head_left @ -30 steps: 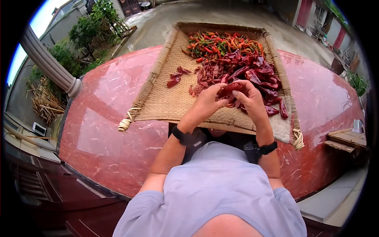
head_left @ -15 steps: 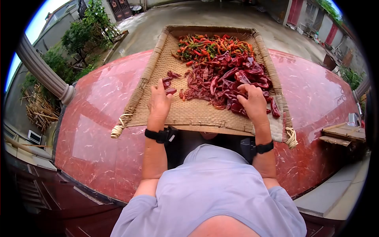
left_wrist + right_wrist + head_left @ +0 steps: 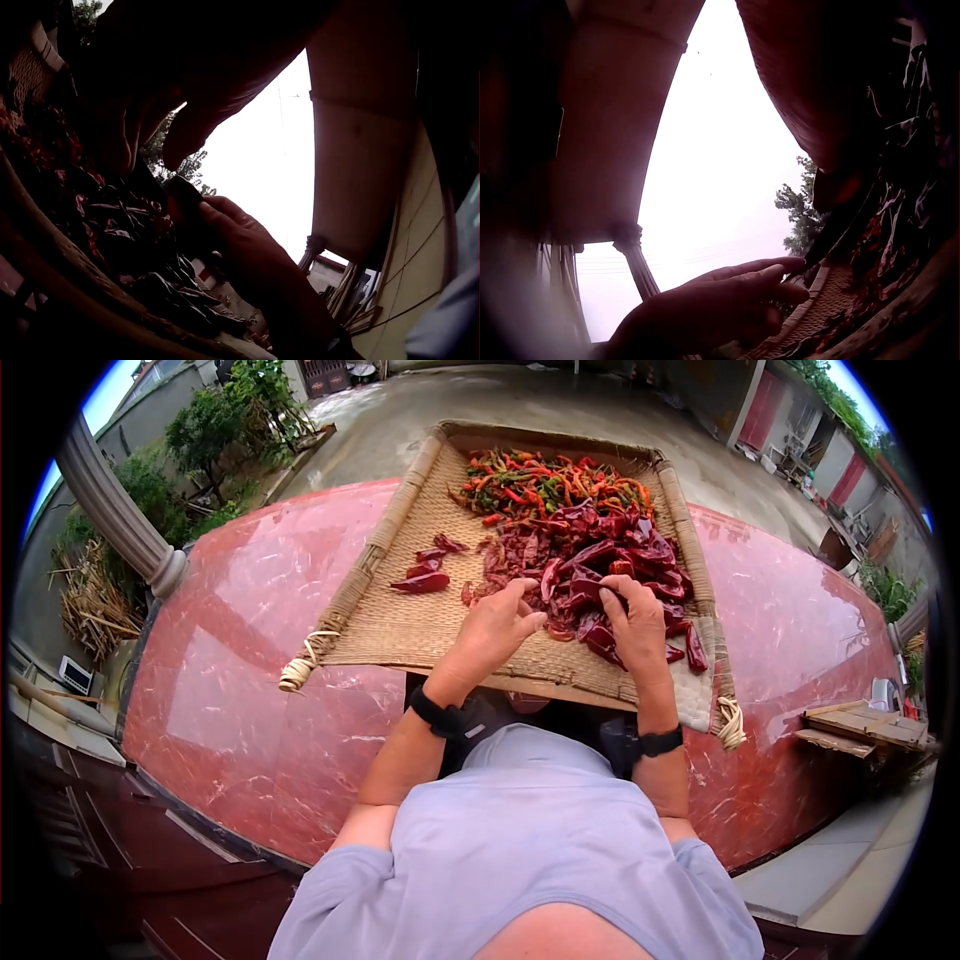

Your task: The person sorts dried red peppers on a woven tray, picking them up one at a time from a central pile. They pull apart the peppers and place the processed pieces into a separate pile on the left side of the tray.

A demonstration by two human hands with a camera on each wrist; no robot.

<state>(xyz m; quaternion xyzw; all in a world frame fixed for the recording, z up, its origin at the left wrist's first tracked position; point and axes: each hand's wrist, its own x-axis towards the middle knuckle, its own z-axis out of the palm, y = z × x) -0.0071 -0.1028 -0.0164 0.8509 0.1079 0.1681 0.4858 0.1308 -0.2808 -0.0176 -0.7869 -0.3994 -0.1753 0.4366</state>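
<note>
In the head view the right hand (image 3: 642, 624) pinches a dark red dried pepper (image 3: 588, 593) between thumb and fingers, above the near side of a pile of dark red peppers (image 3: 650, 550). The left hand (image 3: 490, 632), empty, has its fingers reaching toward that pepper from the left. Seen dimly in the left wrist view, the right hand (image 3: 251, 251) holds the dark pepper (image 3: 184, 196) upright below the left thumb. The left fingers (image 3: 761, 276) come close to the pepper in the right wrist view; contact is unclear. Several red peppers (image 3: 420, 582) lie apart at the tray's left.
The woven tray (image 3: 375, 545) has a raised rim and a pale patch (image 3: 692, 698) at its near right corner. Thin red, orange and green peppers (image 3: 550, 480) fill its far side. Around it is red polished stone (image 3: 270, 590), with wooden boards (image 3: 868, 725) at the right.
The left hand went out to the small group at the left and came back beside the right hand. A larger red pepper now lies in that group. The right hand has taken hold of another pepper.
</note>
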